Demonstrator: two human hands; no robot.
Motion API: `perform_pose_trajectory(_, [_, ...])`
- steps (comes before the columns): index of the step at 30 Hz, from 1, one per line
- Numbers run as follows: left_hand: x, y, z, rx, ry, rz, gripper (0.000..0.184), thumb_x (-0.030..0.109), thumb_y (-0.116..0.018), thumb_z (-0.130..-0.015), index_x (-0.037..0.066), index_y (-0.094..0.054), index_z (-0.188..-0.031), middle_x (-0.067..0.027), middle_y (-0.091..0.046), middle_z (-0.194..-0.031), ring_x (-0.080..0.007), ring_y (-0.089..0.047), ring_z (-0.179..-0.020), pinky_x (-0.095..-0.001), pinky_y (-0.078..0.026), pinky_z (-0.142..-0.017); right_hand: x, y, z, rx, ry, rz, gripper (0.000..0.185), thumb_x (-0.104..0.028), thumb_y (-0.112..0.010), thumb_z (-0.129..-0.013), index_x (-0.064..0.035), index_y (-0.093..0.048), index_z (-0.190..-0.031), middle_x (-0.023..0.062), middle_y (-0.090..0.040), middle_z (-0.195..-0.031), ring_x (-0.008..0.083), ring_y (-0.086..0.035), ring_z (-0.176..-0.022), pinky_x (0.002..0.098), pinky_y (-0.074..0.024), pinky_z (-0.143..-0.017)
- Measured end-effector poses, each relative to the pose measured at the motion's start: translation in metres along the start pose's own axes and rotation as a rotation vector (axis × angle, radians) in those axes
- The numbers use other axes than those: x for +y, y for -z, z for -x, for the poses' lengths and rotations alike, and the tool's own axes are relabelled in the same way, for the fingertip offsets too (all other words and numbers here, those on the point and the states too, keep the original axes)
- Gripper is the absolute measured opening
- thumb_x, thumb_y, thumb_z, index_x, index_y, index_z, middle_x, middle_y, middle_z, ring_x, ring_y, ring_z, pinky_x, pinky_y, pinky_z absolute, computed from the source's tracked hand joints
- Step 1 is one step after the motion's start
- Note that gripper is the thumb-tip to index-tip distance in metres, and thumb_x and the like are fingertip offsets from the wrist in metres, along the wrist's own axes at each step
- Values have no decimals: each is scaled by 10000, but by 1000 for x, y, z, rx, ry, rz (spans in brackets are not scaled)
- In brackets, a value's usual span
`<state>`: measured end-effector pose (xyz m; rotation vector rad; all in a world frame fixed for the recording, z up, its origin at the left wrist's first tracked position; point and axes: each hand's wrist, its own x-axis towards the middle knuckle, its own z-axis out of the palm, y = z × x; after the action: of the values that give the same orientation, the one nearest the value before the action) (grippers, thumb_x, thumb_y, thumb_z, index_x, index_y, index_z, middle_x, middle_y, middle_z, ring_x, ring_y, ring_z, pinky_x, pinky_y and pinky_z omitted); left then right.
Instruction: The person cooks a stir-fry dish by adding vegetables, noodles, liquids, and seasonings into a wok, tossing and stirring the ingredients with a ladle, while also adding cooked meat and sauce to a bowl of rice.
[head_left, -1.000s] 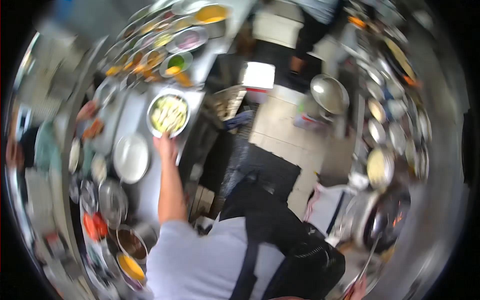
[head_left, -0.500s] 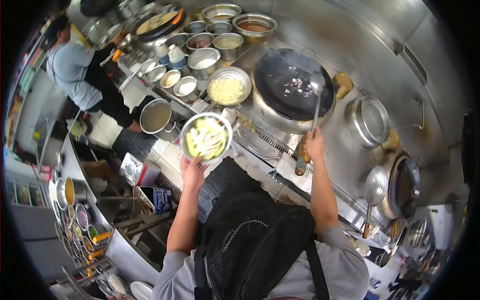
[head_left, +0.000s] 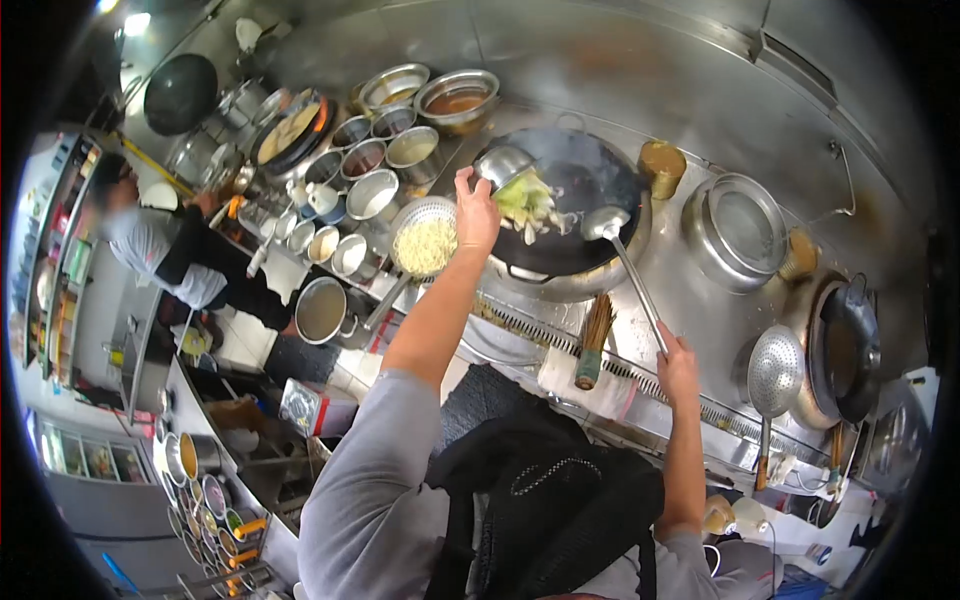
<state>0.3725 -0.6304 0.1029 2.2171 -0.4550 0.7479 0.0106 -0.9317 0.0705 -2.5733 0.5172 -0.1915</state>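
My left hand (head_left: 477, 212) is closed on a metal bowl (head_left: 502, 163), tipped sideways over the left side of a black wok (head_left: 590, 165). Pale green and white cut vegetables (head_left: 527, 205) spill from its mouth into the wok. My right hand (head_left: 679, 366) grips the long handle of a steel ladle (head_left: 638, 283), whose round head lies at the wok's front right, apart from the falling vegetables. Small pieces that were in the wok are mostly hidden behind the vegetables.
A strainer of pale shreds (head_left: 424, 248) sits left of the wok, and a bamboo brush (head_left: 594, 345) lies in front. Metal pots (head_left: 745, 230) and a perforated skimmer (head_left: 776, 370) stand right. Another person (head_left: 165, 245) works at the far left.
My left hand has carried the bowl up and right to the wok and tipped it, so vegetables fall out. The ladle has come down towards the wok's front, my right hand moving right and nearer.
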Motion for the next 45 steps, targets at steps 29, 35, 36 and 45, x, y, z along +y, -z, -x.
perform_pose_trajectory(29, [-229,353,328,1027,1119,602,312,25,-648,-919,48,-520,-1203,-139,-622,-1168,-282,-652,-1053,-467,-605,-862,-166,-67,-104,-141,35,-797,657,-62,-597,-1003,-98,-345,-1610,7,-546,-697,75,-497,-511,267,-415,-461])
perform_pose_trajectory(35, [-263,526,540,669,1604,-859,405,402,-696,-930,6,-670,-1010,-223,-712,-964,-386,-701,-883,-516,-566,-786,-304,-131,-190,-274,176,-823,642,-116,-525,-1064,-165,-262,-1648,1,-509,-776,63,-448,-496,243,-386,-407])
perform_pose_trajectory(36, [-244,548,556,350,1736,-1302,513,539,-706,-928,38,-696,-1037,-259,-736,-1016,-438,-710,-902,-553,-556,-814,-330,-144,-197,-319,196,-883,644,-121,-528,-1064,-165,-263,-1649,-4,-501,-768,62,-448,-494,239,-390,-406])
perform_pose_trajectory(45, [-207,667,643,413,2368,-1061,375,266,-558,-1016,-64,-669,-1154,-215,-668,-1210,-350,-688,-1091,-574,-636,-893,-512,-274,-317,-475,100,-852,777,-92,-600,-989,-52,-194,-1649,32,-577,-708,115,-522,-487,290,-449,-422])
